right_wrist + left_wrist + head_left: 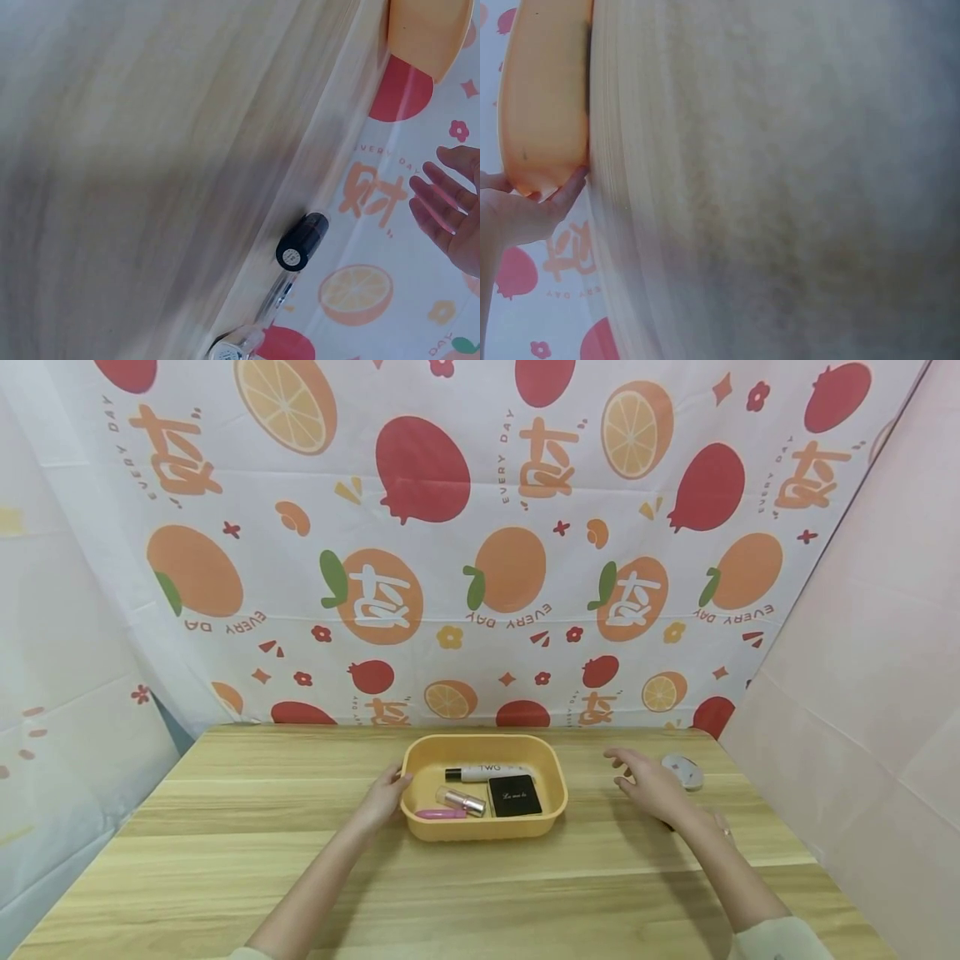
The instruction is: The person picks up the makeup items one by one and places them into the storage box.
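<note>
The left hand point(386, 795) grips the left end of the yellow basket point(487, 832) on the table point(525, 893); the empty right hand point(651, 787) hovers to its right, fingers loosely spread. Steadying the basket seems the step; taking the black cylinder point(304, 241) would call for reaching lower.

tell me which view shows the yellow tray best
The head view: it looks into the yellow tray, showing rim and inside. The left wrist view shows only outer walls, cut off; the right wrist view, a part at top right.

L hand point(386, 795) curled, R hand point(649, 787) midair
</note>
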Motion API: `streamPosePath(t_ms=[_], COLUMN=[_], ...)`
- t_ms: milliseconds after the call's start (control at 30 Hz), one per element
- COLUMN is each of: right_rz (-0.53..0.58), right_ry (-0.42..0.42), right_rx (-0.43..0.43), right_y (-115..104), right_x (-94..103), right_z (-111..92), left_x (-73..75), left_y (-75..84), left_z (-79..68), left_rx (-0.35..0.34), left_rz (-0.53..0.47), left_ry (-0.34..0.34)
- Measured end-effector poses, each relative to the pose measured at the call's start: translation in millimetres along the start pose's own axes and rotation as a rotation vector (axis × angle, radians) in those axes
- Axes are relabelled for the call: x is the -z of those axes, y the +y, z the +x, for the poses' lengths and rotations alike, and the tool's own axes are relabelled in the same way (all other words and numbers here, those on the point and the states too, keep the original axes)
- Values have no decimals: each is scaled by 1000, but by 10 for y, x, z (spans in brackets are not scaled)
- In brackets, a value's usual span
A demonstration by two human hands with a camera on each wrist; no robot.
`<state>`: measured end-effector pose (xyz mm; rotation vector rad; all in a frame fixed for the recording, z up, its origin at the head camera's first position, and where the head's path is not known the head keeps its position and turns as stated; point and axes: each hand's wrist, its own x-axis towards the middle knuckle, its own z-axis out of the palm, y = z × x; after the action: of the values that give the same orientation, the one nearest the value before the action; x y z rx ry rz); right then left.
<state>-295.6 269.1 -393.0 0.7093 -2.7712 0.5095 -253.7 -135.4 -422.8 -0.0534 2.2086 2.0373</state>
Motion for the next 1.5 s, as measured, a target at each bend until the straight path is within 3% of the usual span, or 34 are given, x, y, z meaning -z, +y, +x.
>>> streamPosePath(t_ms=[267,967,1500], right_rz=[-4,-6,-42], right_ry=[14,-53,-51], right_rx=[1,-111,-103], right_y=[65,337,521], right_x=[6,-63,-125], right_z=[-11,-84,-157], left_x=[2,-6,-2], left_y=[-16,-53,-19], left_z=[8,-2,11], left_rx=[-4,-4,-2], left_rz=[-4,-17,-22], left_ry=[10,5,8])
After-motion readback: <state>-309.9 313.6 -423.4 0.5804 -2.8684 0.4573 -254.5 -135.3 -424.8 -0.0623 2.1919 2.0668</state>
